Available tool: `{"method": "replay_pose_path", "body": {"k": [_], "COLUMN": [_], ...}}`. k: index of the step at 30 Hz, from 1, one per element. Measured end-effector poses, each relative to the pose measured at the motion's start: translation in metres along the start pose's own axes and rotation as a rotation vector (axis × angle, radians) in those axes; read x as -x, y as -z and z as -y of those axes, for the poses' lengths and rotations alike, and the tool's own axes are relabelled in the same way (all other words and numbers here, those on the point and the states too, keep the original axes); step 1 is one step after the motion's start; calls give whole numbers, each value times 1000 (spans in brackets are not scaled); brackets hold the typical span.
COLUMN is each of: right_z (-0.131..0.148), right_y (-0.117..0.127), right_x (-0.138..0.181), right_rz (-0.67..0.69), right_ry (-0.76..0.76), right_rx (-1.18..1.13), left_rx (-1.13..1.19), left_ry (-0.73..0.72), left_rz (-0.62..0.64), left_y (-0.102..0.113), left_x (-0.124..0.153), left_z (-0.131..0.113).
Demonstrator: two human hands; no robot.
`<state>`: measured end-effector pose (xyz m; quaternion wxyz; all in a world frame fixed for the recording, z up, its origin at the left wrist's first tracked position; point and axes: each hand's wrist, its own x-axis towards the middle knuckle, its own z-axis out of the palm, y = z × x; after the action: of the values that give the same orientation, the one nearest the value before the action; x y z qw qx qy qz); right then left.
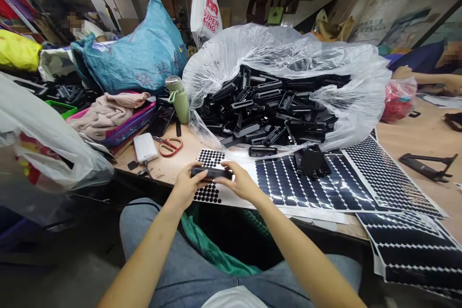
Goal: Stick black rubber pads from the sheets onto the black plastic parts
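Black plastic piece point(211, 173): narrow, oblong, dark and slightly glossy, held level at lower centre of the frame, just above the near edge of the bench point(407, 139). Finer detail is too small to make out.

Left hand point(186, 186): fingers closed around the left end of the piece. Right hand point(241, 184): fingers pinched on the right end. Both hands have hold of it; neither is open.

Directly under the piece: a small white sheet of black dot stickers point(210, 158), partly hidden by the hands. To its right, larger sheets of black oval pads point(306, 187) run toward the lower right, with a small black cluster point(312, 161) sitting on them.

Centre of frame: clear plastic bag point(288, 53) lying open, with a heap of similar black parts point(274, 106) spilling toward the hands.

Centre left: green bottle point(179, 98), red-handled scissors point(170, 146), white power bank point(145, 147), dark phone point(162, 119). Upper left: blue bag point(140, 53).
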<state>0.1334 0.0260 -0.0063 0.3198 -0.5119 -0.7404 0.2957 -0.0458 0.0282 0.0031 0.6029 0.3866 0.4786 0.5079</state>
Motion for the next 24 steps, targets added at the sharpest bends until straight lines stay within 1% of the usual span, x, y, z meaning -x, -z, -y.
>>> {"method": "replay_pose_path", "body": {"k": [2, 3, 4, 6, 8, 11, 13, 15, 18, 21, 24], "right_z": [0, -1, -2, -2, 0, 7, 16, 28, 44, 51, 50], "right_y": [-21, -31, -40, -53, -57, -46, -32, -20, -12, -12, -11], "right_x": [-18, -26, -33, -42, -44, -37, -29, -21, -11, -6, -1], "right_rz": [-51, -54, -45, -17, 0, 6, -23, -78, -144, -174, -196], "right_ry": [-158, -216, -248, -259, -266, -263, -254, -215, -134, -149, -164], "right_rx": [21, 44, 66, 82, 84, 64, 4, -121, -277, -272, -258], "left_rx": [100, 136, 163, 186, 193, 226, 247, 246, 248, 264, 257], "left_ry": [-89, -142, -178, -198, -172, -106, -60, -14, 20, 4, -22], "left_rz": [-171, -251, -301, -328, -308, -267, -222, -163, -83, -41, -30], "left_y": [13, 20, 26, 36, 41, 38, 31, 20, 4, -9, -16], "left_x": [-4, -4, -3, -1, 3, 8, 12, 15, 20, 26, 31], "left_z": [-1, -2, -3, -6, -9, -11, -11, -10, -8, -6, -5]}}
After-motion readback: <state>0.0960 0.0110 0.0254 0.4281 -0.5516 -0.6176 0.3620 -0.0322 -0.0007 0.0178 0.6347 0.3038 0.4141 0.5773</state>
